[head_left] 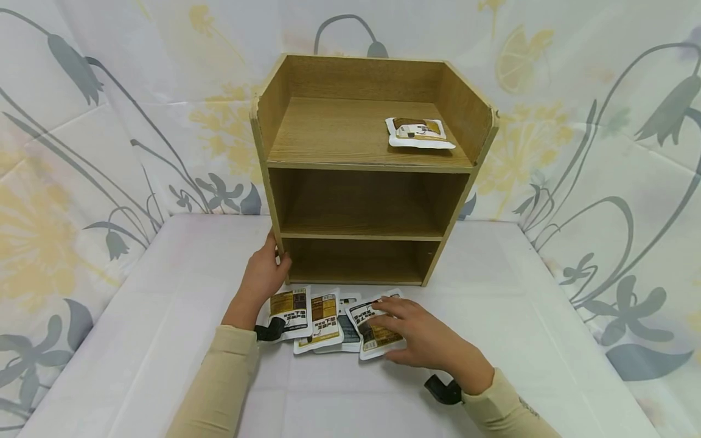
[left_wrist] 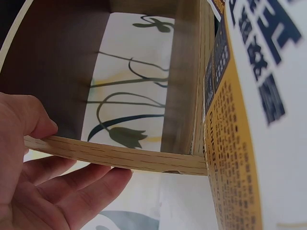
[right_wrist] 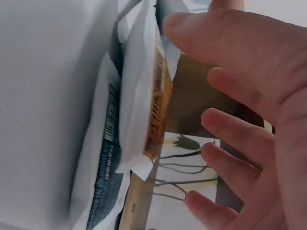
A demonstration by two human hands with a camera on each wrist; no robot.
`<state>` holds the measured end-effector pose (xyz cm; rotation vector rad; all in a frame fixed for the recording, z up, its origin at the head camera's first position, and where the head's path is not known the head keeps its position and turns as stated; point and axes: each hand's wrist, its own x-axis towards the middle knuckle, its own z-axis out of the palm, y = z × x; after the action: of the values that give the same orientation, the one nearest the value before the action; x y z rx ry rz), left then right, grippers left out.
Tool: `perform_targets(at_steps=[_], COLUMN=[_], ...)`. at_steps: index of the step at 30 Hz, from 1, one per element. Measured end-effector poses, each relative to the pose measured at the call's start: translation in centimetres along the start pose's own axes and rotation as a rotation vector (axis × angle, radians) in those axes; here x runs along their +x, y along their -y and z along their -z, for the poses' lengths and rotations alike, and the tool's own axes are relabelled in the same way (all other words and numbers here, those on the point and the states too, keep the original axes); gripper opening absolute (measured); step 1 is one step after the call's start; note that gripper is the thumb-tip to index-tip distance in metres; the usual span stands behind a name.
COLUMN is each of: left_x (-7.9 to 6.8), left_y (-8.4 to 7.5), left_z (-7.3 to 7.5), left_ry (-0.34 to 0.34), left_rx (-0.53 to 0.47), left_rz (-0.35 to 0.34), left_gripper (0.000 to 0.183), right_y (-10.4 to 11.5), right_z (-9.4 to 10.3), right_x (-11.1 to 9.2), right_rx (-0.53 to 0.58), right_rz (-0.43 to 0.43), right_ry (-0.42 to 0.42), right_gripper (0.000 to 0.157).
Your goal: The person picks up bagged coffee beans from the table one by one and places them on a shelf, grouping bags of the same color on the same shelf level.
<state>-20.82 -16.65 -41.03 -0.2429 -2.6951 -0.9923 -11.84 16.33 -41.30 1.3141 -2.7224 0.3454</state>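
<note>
My left hand (head_left: 261, 274) grips the lower left side panel of a small wooden shelf unit (head_left: 356, 165). The left wrist view shows the thumb inside that panel and the fingers outside it. Over the rightmost of several flat food pouches, my right hand (head_left: 418, 331) hovers with spread, slightly bent fingers. That pouch (head_left: 375, 340) is white with a brown and gold print. To its left lie a dark teal pouch (head_left: 349, 333), partly covered, a yellow-edged pouch (head_left: 323, 322) and a brown pouch (head_left: 292, 310). In the right wrist view the fingers stand apart from the pouches (right_wrist: 144, 105).
One more pouch (head_left: 418, 132) lies on the right of the unit's top shelf. Two lower compartments face me. A white cloth (head_left: 493, 316) covers the table, and a flower-printed curtain (head_left: 575, 121) hangs behind and at both sides.
</note>
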Motion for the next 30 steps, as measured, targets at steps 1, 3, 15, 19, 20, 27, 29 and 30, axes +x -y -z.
perform_targets(at_steps=[1, 3, 15, 19, 20, 27, 29, 30], left_x=[0.0, 0.0, 0.2, 0.2, 0.1, 0.0, 0.1, 0.1], left_y=[0.0, -0.1, 0.2, 0.3, 0.2, 0.3, 0.3, 0.3], left_z=[0.0, 0.0, -0.1, -0.2, -0.2, -0.2, -0.2, -0.2], left_ry=[0.001, 0.003, -0.025, -0.015, -0.011, -0.002, -0.002, 0.000], left_rx=[0.001, 0.000, 0.002, 0.001, 0.000, 0.001, 0.001, 0.000], left_rz=[0.002, 0.005, -0.017, -0.006, -0.003, 0.004, 0.005, 0.005], left_gripper=[0.068, 0.068, 0.067, 0.067, 0.067, 0.068, 0.068, 0.068], right_y=[-0.1, -0.1, 0.0, 0.1, 0.2, 0.3, 0.2, 0.2], right_z=[-0.1, -0.3, -1.6, -1.9, -1.9, -2.3, -2.4, -2.4], right_x=[0.0, 0.0, 0.2, 0.1, 0.1, 0.2, 0.2, 0.2], right_rx=[0.011, 0.032, 0.025, -0.003, -0.010, -0.061, -0.071, -0.076], right_rz=[-0.005, -0.012, 0.003, -0.023, -0.030, -0.021, -0.011, -0.006], right_ry=[0.016, 0.043, 0.109, 0.149, 0.158, 0.124, 0.112, 0.108], right_gripper=[0.064, 0.065, 0.068, 0.066, 0.065, 0.056, 0.055, 0.055])
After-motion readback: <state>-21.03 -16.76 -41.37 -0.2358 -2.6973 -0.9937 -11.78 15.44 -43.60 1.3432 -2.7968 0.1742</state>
